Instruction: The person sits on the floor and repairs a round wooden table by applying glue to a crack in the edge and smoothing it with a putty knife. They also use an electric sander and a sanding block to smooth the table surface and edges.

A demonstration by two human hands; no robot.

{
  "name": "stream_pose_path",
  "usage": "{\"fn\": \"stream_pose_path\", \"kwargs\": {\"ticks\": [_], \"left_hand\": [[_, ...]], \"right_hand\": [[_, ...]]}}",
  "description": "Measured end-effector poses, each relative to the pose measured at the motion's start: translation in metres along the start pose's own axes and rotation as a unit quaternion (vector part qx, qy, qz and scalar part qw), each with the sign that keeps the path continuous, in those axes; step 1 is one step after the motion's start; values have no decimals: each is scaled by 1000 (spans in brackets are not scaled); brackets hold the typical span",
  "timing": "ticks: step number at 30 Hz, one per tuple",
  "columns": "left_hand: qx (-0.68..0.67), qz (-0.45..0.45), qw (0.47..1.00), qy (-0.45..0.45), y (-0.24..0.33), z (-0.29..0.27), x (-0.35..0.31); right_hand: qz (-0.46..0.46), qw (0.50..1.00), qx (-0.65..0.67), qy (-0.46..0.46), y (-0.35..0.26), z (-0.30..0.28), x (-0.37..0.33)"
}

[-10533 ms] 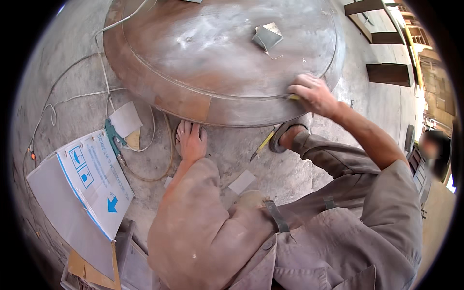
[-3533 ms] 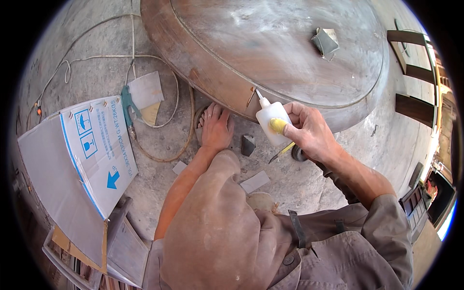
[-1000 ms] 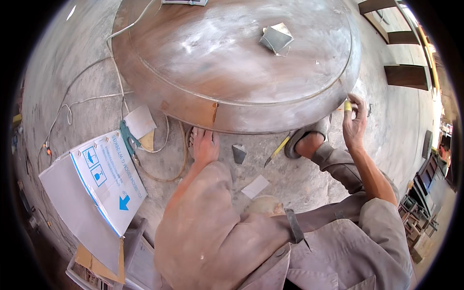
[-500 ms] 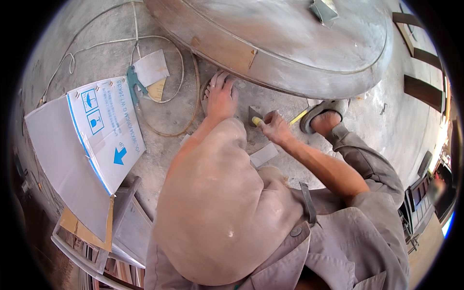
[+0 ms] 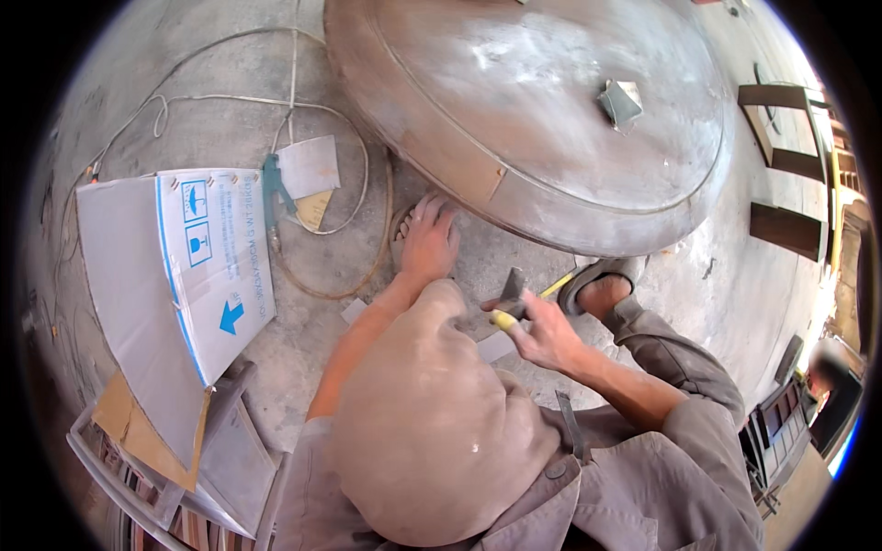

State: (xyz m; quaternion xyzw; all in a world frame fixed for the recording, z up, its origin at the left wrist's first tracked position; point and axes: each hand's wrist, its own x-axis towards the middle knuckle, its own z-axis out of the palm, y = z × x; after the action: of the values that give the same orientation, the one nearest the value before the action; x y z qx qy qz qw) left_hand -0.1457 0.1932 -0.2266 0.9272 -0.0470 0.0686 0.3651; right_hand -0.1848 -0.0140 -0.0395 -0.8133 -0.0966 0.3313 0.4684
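My right hand [image 5: 544, 335] grips a small scraper [image 5: 512, 292] with a dark flat blade and a yellow end by my thumb. It is held over the floor, short of the round tabletop [image 5: 588, 219]. My left hand [image 5: 430, 242] reaches to the tabletop's near left edge, beside my sandalled foot. Its fingers are extended and somewhat apart, with no tool showing in them; whether the fingertips press on the rim I cannot tell. The tabletop has a brown, whitish-smeared surface and a grooved line inside its edge. A folded grey-green sheet [image 5: 622, 104] lies on it.
A yellow stick [image 5: 559, 283] lies by my right foot, and a pale card [image 5: 496, 346] below the scraper. To the left are a white carton [image 5: 216, 275], a teal air gun [image 5: 276, 191] and a looping hose [image 5: 317, 292]. Dark wooden frames [image 5: 788, 230] stand at the right.
My right hand has picked the scraper up from near the floor and turned its blade upward. My left hand stays by the tabletop edge. The view has shifted, showing more of the tabletop.
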Motion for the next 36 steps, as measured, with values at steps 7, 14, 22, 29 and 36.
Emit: {"fn": "stream_pose_path", "kwargs": {"ticks": [7, 14, 22, 29, 36], "left_hand": [[-8, -3, 1000, -5, -5, 1, -1], [3, -12, 1000, -6, -7, 1, -6], [-8, 4, 1000, -4, -6, 0, -3], [-1, 2, 1000, -16, -6, 1, 0], [3, -23, 999, -30, -2, -1, -3]], "right_hand": [[109, 891, 438, 46, -42, -79, 7], [304, 803, 460, 228, 7, -81, -4], [136, 887, 118, 426, 21, -98, -15], [-21, 917, -24, 399, -20, -102, 13], [122, 931, 200, 281, -62, -103, 41]]}}
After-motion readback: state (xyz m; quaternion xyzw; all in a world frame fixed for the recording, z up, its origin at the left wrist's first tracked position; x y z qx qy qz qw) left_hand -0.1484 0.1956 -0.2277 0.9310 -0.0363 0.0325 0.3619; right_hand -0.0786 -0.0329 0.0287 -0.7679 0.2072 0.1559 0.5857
